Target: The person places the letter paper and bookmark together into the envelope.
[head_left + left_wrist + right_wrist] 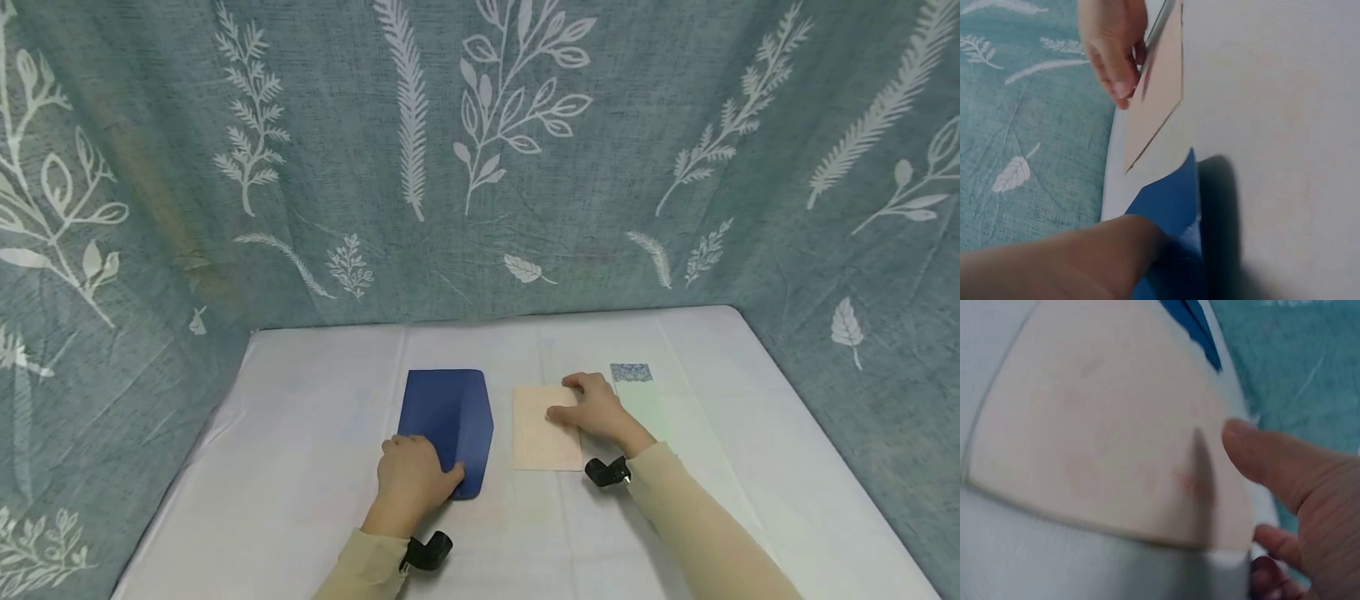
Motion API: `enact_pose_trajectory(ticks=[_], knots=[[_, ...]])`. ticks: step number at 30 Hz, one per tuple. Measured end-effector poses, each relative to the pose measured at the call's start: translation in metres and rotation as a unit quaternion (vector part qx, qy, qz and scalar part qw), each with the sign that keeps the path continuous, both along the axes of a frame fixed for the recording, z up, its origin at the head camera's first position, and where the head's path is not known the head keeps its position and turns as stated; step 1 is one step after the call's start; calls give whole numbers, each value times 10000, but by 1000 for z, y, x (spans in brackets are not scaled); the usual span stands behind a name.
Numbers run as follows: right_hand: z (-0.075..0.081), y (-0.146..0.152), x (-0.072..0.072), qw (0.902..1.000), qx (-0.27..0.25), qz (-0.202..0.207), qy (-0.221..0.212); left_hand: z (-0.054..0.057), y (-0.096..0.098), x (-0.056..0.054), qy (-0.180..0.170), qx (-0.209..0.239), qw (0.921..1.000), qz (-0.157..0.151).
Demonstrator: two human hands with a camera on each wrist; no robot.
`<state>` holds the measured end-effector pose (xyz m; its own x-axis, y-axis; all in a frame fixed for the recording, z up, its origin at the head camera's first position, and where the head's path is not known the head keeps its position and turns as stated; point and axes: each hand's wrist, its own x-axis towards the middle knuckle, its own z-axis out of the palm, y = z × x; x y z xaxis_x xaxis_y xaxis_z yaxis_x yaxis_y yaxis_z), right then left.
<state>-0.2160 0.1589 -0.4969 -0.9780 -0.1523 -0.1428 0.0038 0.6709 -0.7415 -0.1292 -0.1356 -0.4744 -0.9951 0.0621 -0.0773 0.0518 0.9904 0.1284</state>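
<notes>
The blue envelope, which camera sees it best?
The head view: most of the blue envelope shows, with the left hand over one corner. The left wrist view cuts it off; the right wrist view catches only a sliver.

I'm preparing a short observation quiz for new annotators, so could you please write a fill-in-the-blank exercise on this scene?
1. The left hand grips the ____ envelope.
2. In the head view, the cream card lies to the ____ of the envelope, near the right hand.
3. The leaf prints on the curtain are ____.
4. The small device at the left sleeve is ____.

Missing words: blue; right; white; black.
</notes>
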Motion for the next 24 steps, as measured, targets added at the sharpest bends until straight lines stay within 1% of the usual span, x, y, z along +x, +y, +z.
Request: enact_pose_trajectory(ticks=[2,5,9,12,15,18,21,24], knots=[[-4,-1,0,9999,13,-26,-105,1,-1,0,-20,-31,10000,-5],[-9,-3,-3,9999,104,-20,-82,2,-3,1,-11,-79,10000,38],[-13,-4,-2,9994,357,-48,-19,-1,-3,0,20,-36,9999,95],[-15,-2,0,9983,562,-133,-68,-5,-1,0,0,23,10000,48],[-13,0,1,9977,657,-159,-40,-6,0,-1,55,55,10000,-6],[-9,-1,-2,9977,681,-29,25,-5,-1,-1,114,29,9999,34],[-4,-4,-4,9966,813,74,-59,-3,-3,-1,89,50,9999,113],[2,-5,-5,9945,1031,68,-183,0,-1,-2,75,128,9999,65]])
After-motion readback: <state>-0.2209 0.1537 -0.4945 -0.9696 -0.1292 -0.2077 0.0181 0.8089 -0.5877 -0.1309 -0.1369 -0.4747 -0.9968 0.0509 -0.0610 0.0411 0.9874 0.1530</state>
